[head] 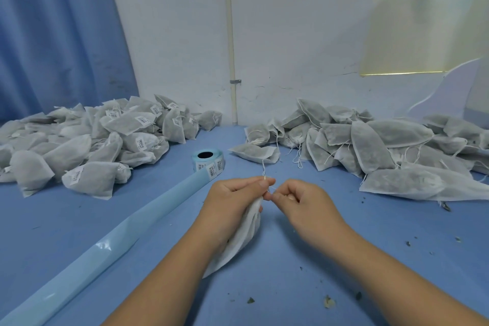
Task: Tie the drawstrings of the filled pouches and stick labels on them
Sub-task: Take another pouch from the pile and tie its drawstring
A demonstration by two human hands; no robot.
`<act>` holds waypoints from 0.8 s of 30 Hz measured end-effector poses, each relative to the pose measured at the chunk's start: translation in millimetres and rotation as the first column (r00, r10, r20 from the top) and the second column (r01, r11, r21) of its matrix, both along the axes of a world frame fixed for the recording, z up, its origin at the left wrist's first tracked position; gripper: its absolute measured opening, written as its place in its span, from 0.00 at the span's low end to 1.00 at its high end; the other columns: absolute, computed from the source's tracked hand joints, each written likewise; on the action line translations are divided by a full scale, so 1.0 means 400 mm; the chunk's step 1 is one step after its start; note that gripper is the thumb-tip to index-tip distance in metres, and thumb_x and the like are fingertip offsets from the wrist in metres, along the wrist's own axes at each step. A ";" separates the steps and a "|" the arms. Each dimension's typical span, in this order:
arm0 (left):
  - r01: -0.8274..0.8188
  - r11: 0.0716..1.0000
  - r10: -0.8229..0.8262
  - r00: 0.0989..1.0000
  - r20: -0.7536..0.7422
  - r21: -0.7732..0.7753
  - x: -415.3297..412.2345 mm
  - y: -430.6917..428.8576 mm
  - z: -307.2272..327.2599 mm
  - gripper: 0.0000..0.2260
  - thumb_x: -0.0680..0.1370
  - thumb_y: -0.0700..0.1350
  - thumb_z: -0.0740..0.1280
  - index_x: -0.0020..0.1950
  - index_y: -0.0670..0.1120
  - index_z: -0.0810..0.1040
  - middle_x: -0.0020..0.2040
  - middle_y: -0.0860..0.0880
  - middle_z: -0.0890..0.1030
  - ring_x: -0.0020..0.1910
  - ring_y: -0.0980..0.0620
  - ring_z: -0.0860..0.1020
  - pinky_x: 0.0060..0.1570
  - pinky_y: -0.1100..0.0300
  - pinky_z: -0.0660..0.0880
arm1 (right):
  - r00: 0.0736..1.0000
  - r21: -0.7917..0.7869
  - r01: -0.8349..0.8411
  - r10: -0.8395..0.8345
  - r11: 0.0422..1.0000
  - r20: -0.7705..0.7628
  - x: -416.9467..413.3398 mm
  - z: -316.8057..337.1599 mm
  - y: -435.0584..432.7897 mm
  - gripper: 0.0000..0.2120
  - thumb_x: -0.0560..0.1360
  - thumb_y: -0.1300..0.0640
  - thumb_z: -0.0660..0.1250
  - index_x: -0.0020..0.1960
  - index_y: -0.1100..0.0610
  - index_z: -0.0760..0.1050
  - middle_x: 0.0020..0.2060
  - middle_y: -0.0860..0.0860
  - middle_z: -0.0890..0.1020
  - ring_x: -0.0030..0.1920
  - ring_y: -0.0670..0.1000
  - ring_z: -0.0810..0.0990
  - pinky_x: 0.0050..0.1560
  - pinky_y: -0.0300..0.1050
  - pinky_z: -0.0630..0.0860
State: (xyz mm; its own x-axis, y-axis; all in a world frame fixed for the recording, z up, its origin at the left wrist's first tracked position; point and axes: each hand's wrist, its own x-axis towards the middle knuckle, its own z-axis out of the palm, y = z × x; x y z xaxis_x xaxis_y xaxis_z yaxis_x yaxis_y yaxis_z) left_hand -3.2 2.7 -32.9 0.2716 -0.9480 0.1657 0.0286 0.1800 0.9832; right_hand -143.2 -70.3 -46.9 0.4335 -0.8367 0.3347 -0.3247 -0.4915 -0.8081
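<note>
Left hand (232,193) grips a pouch (243,235) and right hand (299,201) pinches its drawstring (272,188), seemingly mid-knot. A labelled heap (105,140) fills the table's far-left corner; many untied pouches (370,145) wait far right.

The left hand (232,198) hides the neck of the pouch (240,241).

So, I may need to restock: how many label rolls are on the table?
1. The label roll sits between the labelled pile at left and the unlabelled pile at right. More could be hidden behind the piles.
</note>
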 end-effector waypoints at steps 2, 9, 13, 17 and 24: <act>-0.065 0.997 0.065 0.998 0.010 -0.029 -0.006 -0.005 0.001 0.09 0.77 0.43 0.70 0.41 0.39 0.85 0.41 0.52 0.86 0.34 0.58 0.76 0.35 0.71 0.73 | 0.996 -0.090 -0.061 0.055 0.994 -0.063 -0.003 0.006 0.012 0.12 0.77 0.56 0.66 0.35 0.48 0.73 0.22 0.37 0.71 0.26 0.41 0.68 0.29 0.34 0.63; -0.052 0.999 0.051 0.925 0.376 -0.008 -0.023 0.001 -0.013 0.12 0.79 0.41 0.69 0.37 0.50 0.84 0.28 0.60 0.77 0.27 0.65 0.73 0.31 0.73 0.66 | 0.998 -0.172 -0.066 0.064 0.983 -0.021 -0.049 0.026 0.000 0.09 0.75 0.57 0.67 0.35 0.50 0.75 0.21 0.42 0.67 0.25 0.44 0.65 0.28 0.36 0.62; -0.008 1.000 0.003 0.757 0.654 0.005 -0.030 -0.003 -0.021 0.13 0.79 0.45 0.68 0.35 0.55 0.81 0.30 0.61 0.77 0.29 0.64 0.71 0.33 0.72 0.65 | 0.994 -0.155 -0.103 0.096 0.983 -0.051 -0.063 0.029 -0.004 0.10 0.75 0.58 0.68 0.36 0.50 0.75 0.21 0.40 0.70 0.26 0.42 0.67 0.29 0.32 0.64; 0.066 0.995 -0.098 0.851 0.515 0.081 -0.030 0.003 -0.026 0.12 0.75 0.46 0.68 0.31 0.52 0.80 0.28 0.57 0.72 0.28 0.60 0.67 0.31 0.67 0.63 | 0.988 -0.182 -0.154 0.150 0.971 -0.032 -0.045 0.026 0.008 0.11 0.75 0.61 0.67 0.36 0.50 0.76 0.23 0.41 0.74 0.26 0.42 0.68 0.30 0.31 0.66; 0.187 0.977 -0.193 0.980 0.045 0.103 0.003 0.009 0.006 0.09 0.63 0.49 0.67 0.33 0.44 0.78 0.31 0.46 0.72 0.31 0.51 0.68 0.33 0.60 0.66 | 0.998 -0.221 -0.061 0.061 0.973 -0.007 -0.042 0.022 0.000 0.09 0.75 0.57 0.69 0.37 0.48 0.78 0.34 0.41 0.78 0.35 0.39 0.74 0.38 0.29 0.67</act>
State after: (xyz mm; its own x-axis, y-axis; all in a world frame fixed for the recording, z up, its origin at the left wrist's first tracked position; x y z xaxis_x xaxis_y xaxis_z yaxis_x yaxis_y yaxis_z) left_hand -2.0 6.5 -30.4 0.0780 -0.9938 0.0793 -0.0007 0.0795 0.9968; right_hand -160.1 -70.2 -38.0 0.4818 -0.7139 0.5082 -0.2882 -0.6768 -0.6774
